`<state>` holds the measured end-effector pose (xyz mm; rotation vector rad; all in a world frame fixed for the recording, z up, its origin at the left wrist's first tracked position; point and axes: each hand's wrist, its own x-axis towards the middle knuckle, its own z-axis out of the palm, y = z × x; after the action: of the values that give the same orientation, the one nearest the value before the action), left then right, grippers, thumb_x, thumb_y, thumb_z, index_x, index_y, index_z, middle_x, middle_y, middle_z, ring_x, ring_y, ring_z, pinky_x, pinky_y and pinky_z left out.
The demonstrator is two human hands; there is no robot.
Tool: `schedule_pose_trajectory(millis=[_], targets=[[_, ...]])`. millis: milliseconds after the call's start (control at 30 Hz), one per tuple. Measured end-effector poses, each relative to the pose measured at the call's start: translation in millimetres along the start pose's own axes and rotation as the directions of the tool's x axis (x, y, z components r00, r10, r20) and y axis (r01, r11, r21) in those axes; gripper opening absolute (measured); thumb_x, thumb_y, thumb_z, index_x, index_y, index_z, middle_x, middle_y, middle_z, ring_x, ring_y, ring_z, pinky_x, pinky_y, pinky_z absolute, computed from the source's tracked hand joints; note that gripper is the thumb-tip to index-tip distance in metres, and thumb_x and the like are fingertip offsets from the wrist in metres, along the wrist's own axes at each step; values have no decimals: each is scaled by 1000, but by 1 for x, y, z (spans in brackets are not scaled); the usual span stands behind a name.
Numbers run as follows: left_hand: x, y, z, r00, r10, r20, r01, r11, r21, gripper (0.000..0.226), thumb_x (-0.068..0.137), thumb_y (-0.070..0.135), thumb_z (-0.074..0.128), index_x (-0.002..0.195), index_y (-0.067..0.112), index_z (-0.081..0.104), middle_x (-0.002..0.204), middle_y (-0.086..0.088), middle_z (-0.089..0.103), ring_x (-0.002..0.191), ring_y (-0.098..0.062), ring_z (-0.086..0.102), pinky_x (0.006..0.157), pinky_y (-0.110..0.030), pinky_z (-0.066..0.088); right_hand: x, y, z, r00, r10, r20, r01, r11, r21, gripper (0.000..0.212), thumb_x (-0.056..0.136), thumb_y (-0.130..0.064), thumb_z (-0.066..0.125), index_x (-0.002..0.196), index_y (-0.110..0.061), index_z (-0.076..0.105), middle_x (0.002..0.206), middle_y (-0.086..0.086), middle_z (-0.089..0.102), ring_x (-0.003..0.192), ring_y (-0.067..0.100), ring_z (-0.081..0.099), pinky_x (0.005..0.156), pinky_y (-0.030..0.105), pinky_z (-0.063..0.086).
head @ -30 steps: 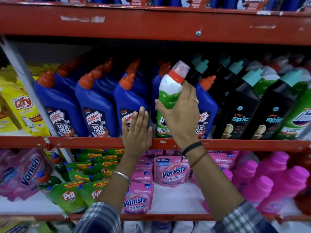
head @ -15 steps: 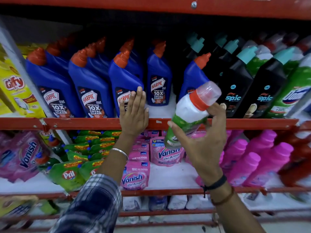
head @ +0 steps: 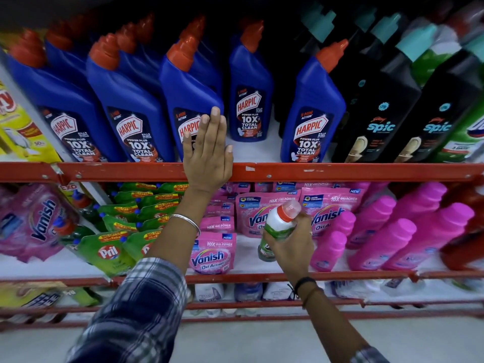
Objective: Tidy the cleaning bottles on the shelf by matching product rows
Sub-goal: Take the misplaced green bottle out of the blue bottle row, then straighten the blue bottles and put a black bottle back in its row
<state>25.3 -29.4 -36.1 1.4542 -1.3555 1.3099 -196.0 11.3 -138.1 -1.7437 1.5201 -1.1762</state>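
Head view looks down on red shelves full of cleaning products. At about 5 o'clock from the middle, the right hand is closed around a green bottle with a white shoulder and a red cap under a clear cover. The bottle is tilted, its cap toward 1 o'clock, and it is held in front of the lower shelf, before the pink Vanish pouches. The left hand is open and flat, fingers pointing to 12 o'clock; its palm lies on the red rail of the upper shelf and the fingertips touch a blue Harpic bottle. On this upper shelf the Harpic bottles stand in rows from 9 to 12 o'clock. One of them stands further back, with a bare white gap in front of it. Toward 2 o'clock stand black Spic bottles, and green bottles show at the far right edge. Pink bottles lie at 4 o'clock, Pril pouches at 8 o'clock.
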Motion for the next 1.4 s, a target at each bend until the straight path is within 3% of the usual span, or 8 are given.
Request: schedule_pose_trajectory(millis=[400, 500, 633, 733, 833, 1067, 1200, 1400], targets=[[-3, -1, 3, 1000, 7, -7, -7, 1000, 11, 61, 100, 29, 26, 154, 13, 1, 161, 4, -8, 148, -13, -2, 119, -38, -5, 2, 22, 25, 999, 6, -54, -13, 991, -131, 85, 58, -37, 90, 124, -10, 43, 118, 12, 59, 99, 30, 65, 76, 31, 51], [-2, -1, 1, 1000, 6, -7, -6, 1000, 13, 60, 101, 29, 25, 154, 13, 3, 161, 4, -6, 149, -13, -1, 119, -39, -5, -1, 17, 21, 998, -41, -39, 33, 979, -199, 95, 58, -53, 85, 126, -5, 39, 114, 18, 59, 93, 35, 67, 70, 35, 55], [-1, -1, 2, 1000, 1, -11, -1, 1000, 8, 60, 100, 28, 27, 154, 13, 5, 162, 3, -3, 149, -13, 2, 120, -40, -4, 0, 0, 5, 971, -136, -199, 107, 983, -146, 107, 58, -84, 57, 125, -2, 40, 123, 24, 54, 116, 32, 52, 94, 42, 46], [-1, -1, 2, 1000, 0, -14, 0, 1000, 11, 60, 100, 29, 26, 154, 13, 6, 162, 2, -1, 149, -14, 4, 120, -40, -3, 20, -44, -21, 937, -140, -320, 169, 983, 65, 96, 63, -68, 66, 128, -3, 39, 131, 22, 46, 122, 18, 39, 104, 35, 36], [0, -2, 1, 1000, 7, -14, -6, 1000, 13, 59, 101, 29, 26, 154, 12, 7, 162, 2, -1, 149, -14, 4, 120, -40, -3, 57, -88, -46, 881, -195, -432, 285, 946, 156, 92, 67, -50, 79, 132, -2, 35, 135, 20, 40, 126, 29, 42, 108, 35, 37], [0, -1, 0, 1000, 3, -15, -3, 1000, 20, 60, 100, 28, 29, 154, 11, 9, 162, 0, 2, 149, -15, 6, 120, -41, -1, 110, -123, -39, 940, -189, -282, 198, 980, 4, 114, 68, -45, 82, 146, 2, 14, 145, 22, 32, 130, 34, 40, 103, 32, 37], [0, -1, 1, 1000, 14, -17, -13, 1000, 27, 60, 100, 29, 29, 154, 11, 10, 162, 0, 2, 149, -16, 6, 121, -40, -3, 113, -124, -36, 937, -162, -308, 160, 987, -31, 112, 66, -45, 83, 146, 0, 19, 139, 19, 41, 118, 34, 51, 88, 35, 46], [0, -1, 0, 1000, 13, -7, -13, 999, 35, 60, 99, 29, 28, 154, 11, 10, 162, 0, 1, 149, -15, 4, 121, -40, -5, 110, -133, -34, 928, -188, -321, 190, 981, -25, 108, 63, -42, 86, 143, -2, 26, 135, 17, 47, 114, 33, 55, 88, 43, 51]])
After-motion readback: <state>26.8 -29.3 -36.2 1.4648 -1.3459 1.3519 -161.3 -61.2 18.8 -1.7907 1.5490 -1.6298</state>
